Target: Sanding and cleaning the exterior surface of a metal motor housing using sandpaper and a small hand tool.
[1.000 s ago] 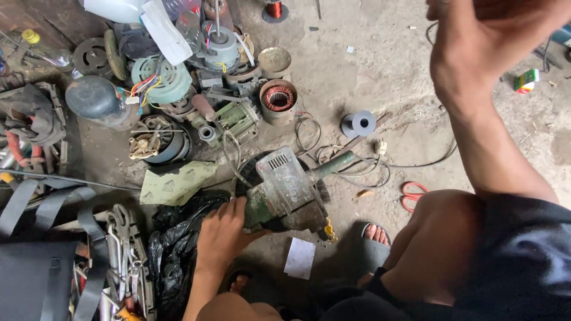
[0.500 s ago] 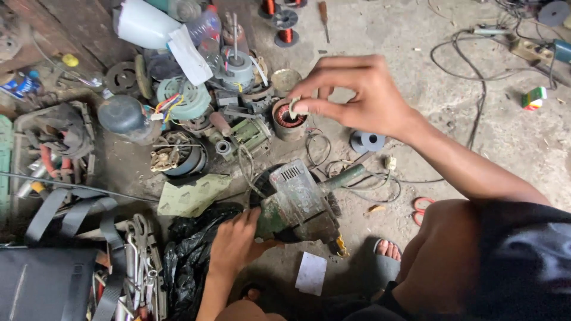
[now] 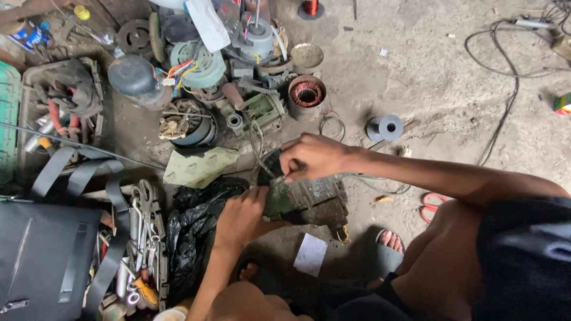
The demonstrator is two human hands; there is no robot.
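A worn green power tool (image 3: 309,199) lies on the concrete floor in front of me. My left hand (image 3: 241,217) grips its left end. My right hand (image 3: 312,156) rests on the tool's top, fingers pinched together at a spot near its black front part. What the fingertips pinch is too small to tell. A thin wire loops up from the tool's front toward the motor parts behind it.
Motor parts, a copper-wound stator (image 3: 307,94) and a grey spool (image 3: 386,127) lie behind the tool. A black plastic bag (image 3: 193,229), hand tools (image 3: 141,232) and a black bag (image 3: 41,261) sit at left. White paper (image 3: 310,254) lies by my foot (image 3: 389,241); cables run at right.
My right hand came down from high at the upper right, passed over the copper stator, and now rests on the tool. The left hand kept its hold on the tool.
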